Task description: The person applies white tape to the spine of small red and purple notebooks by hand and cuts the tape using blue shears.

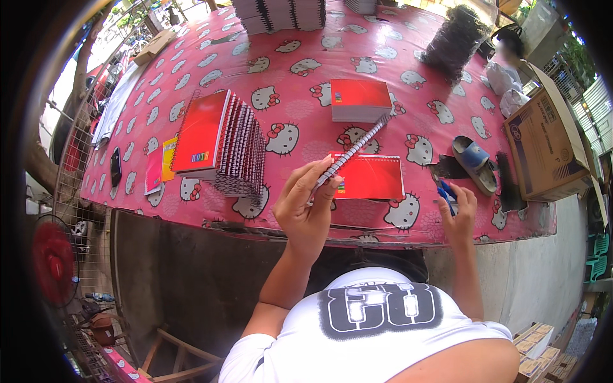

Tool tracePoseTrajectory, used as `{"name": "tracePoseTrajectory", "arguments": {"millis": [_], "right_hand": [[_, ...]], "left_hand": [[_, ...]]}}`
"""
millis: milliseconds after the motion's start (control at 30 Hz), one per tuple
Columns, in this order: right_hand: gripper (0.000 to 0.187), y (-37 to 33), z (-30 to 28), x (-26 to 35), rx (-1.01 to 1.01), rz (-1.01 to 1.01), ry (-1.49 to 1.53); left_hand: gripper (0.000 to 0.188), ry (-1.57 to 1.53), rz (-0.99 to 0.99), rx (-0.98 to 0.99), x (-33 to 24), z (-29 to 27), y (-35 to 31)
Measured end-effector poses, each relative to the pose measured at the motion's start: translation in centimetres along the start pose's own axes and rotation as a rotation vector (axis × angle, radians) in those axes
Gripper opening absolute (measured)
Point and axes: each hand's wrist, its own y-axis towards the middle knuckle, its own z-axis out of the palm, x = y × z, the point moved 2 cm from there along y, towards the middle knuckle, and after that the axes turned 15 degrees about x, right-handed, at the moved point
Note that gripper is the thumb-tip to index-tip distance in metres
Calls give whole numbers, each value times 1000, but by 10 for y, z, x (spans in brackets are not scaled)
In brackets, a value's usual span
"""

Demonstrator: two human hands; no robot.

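Observation:
My left hand [305, 198] is closed round a spiral-bound notebook [359, 144], tilted up so that its coiled spine faces me. Under it lies a red-covered pad [377, 177] with punched holes along its far edge. In my right hand [461, 214] is a pair of blue-handled pliers [449, 196], its jaws pointing away from me over a dark patch on the table. A thick stack of red-covered pads [361, 99] rests farther back. To the left rises a tall pile of red spiral notebooks [205, 131]. Beside the pliers sits a blue and grey slide sandal [474, 165].
The pink patterned tablecloth [287, 70] covers a wide table. An open cardboard box [546, 140] stands at the right edge. Farther off are a bundle of black coils [454, 41] and tall book stacks [281, 14]. A phone [115, 166] and yellow booklet [168, 158] lie left.

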Motion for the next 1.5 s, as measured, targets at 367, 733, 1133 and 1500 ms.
{"name": "tracePoseTrajectory", "arguments": {"millis": [367, 733, 1133, 1500], "right_hand": [[57, 83, -54, 261, 502, -1115, 358], [36, 236, 104, 340, -163, -926, 555], [24, 232, 121, 355, 71, -776, 1078], [27, 249, 128, 333, 342, -692, 1325]], "left_hand": [[34, 198, 114, -2, -56, -76, 15], [59, -6, -146, -592, 51, -160, 53], [50, 250, -278, -957, 38, -140, 63], [55, 571, -68, -761, 48, -156, 48]]}}
